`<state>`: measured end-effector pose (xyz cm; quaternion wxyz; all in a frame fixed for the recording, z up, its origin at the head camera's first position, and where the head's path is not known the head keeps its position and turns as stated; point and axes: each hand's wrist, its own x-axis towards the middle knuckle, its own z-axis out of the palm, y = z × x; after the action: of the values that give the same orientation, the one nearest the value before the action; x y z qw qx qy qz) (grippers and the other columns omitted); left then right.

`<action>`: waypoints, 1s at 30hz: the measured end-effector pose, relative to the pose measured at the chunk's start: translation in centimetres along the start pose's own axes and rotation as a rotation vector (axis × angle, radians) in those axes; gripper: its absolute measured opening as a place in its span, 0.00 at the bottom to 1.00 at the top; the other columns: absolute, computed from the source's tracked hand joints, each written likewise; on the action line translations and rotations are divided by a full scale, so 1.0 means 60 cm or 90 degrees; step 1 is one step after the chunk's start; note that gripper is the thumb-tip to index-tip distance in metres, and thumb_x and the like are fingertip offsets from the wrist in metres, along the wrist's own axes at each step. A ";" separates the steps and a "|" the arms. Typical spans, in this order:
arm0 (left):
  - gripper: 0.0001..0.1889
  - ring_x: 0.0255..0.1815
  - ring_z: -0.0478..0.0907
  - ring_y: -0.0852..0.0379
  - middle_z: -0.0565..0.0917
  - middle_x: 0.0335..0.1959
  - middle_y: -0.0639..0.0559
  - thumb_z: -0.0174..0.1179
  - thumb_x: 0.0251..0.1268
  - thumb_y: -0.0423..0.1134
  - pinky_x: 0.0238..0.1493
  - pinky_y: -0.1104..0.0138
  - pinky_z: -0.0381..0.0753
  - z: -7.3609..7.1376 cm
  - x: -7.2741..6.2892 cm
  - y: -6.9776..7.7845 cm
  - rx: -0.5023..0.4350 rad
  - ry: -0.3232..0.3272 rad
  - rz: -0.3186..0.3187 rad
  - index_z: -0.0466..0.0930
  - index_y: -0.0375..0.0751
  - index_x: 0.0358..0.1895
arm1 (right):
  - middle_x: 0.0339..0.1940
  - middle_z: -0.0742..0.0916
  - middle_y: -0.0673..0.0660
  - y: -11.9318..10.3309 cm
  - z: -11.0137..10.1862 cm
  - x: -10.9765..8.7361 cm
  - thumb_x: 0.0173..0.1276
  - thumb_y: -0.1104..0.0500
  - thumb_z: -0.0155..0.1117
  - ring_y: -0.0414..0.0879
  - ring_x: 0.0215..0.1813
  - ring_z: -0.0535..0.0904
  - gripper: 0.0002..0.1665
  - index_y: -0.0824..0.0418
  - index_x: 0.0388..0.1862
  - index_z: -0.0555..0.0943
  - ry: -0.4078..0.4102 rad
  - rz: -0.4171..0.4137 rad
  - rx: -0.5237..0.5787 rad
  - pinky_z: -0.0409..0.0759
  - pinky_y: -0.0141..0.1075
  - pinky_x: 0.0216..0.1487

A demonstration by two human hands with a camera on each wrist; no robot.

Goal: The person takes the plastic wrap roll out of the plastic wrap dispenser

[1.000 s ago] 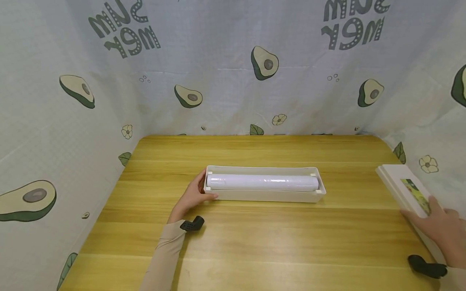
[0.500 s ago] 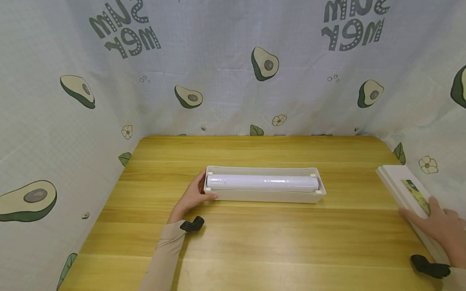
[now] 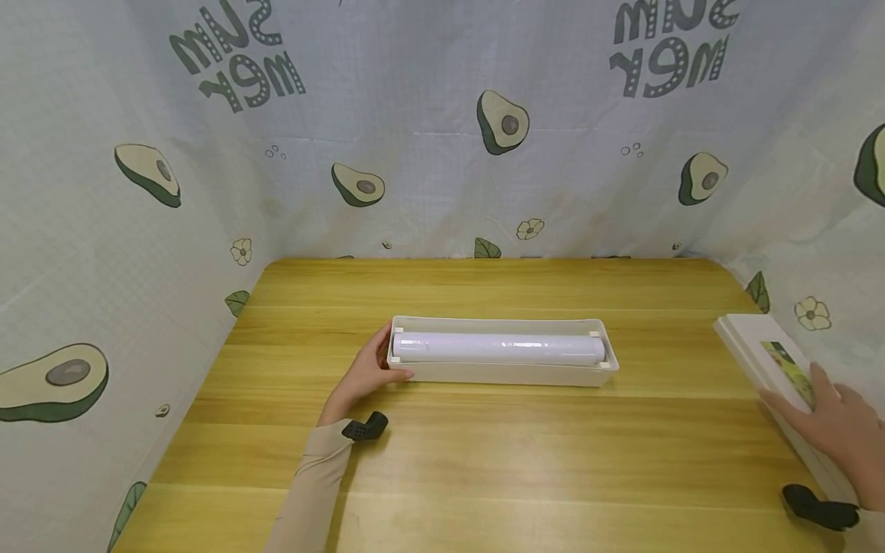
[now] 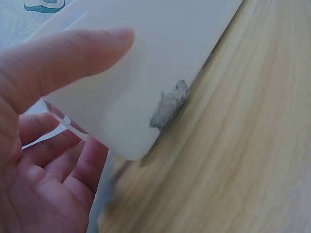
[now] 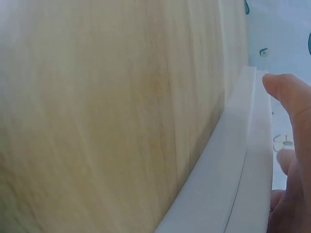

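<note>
A long white plastic wrap dispenser box stands uncovered on the table. Inside it lies a shiny whitish roll, seated between small tabs at both ends. My left hand holds the box's left end, thumb along the front wall and fingers round the end. The left wrist view shows a grey smudged patch low on the box's wall. Far right, my right hand lies over a long white lid-like piece bearing a green and yellow label. Its thumb stretches along the near-left side, the other fingers spread beyond.
The wooden table reaches back to a hanging cloth printed with avocados, which also closes off both sides. The lid-like piece lies along the table's right edge, close to the cloth.
My right hand has shifted slightly, its index finger lifting away from the label. The left hand, the box and the roll stay where they were.
</note>
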<state>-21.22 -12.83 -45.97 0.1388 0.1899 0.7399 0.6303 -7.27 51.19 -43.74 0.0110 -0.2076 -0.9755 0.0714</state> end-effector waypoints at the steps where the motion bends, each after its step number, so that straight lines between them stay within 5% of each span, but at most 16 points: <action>1: 0.53 0.70 0.62 0.44 0.57 0.74 0.43 0.68 0.49 0.27 0.53 0.72 0.77 -0.001 0.000 -0.001 0.001 0.001 0.000 0.42 0.45 0.75 | 0.58 0.56 0.90 0.000 0.000 0.001 0.61 0.27 0.47 0.79 0.51 0.58 0.67 0.74 0.71 0.31 -0.001 -0.001 -0.002 0.65 0.66 0.44; 11: 0.52 0.72 0.59 0.44 0.56 0.74 0.40 0.66 0.50 0.24 0.61 0.61 0.73 0.003 -0.010 0.034 0.005 0.000 -0.020 0.41 0.40 0.75 | 0.57 0.59 0.90 -0.016 -0.012 0.005 0.65 0.29 0.43 0.80 0.52 0.59 0.62 0.73 0.72 0.30 0.008 -0.030 -0.003 0.65 0.67 0.47; 17: 0.51 0.72 0.59 0.44 0.56 0.73 0.39 0.66 0.50 0.24 0.61 0.65 0.73 0.005 -0.016 0.048 0.007 -0.004 -0.021 0.41 0.39 0.75 | 0.55 0.60 0.90 -0.028 -0.016 0.004 0.66 0.30 0.43 0.79 0.50 0.61 0.61 0.74 0.72 0.31 0.021 -0.036 -0.004 0.66 0.66 0.45; 22: 0.52 0.72 0.59 0.44 0.56 0.74 0.39 0.66 0.50 0.25 0.61 0.64 0.73 0.005 -0.015 0.046 0.010 -0.002 -0.019 0.41 0.38 0.75 | 0.55 0.61 0.89 -0.032 -0.017 0.005 0.66 0.32 0.45 0.80 0.48 0.61 0.60 0.75 0.72 0.35 0.045 -0.067 0.004 0.66 0.65 0.43; 30: 0.53 0.72 0.58 0.45 0.55 0.75 0.42 0.66 0.50 0.25 0.63 0.55 0.71 -0.001 0.001 0.004 0.014 0.007 -0.019 0.40 0.43 0.76 | 0.53 0.65 0.88 -0.045 -0.019 0.007 0.65 0.31 0.46 0.77 0.47 0.65 0.60 0.76 0.72 0.40 0.085 -0.093 -0.004 0.68 0.62 0.41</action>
<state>-21.30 -12.81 -45.69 0.1419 0.1769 0.7500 0.6213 -8.70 49.07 -42.22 0.0802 -0.1400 -0.9855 0.0532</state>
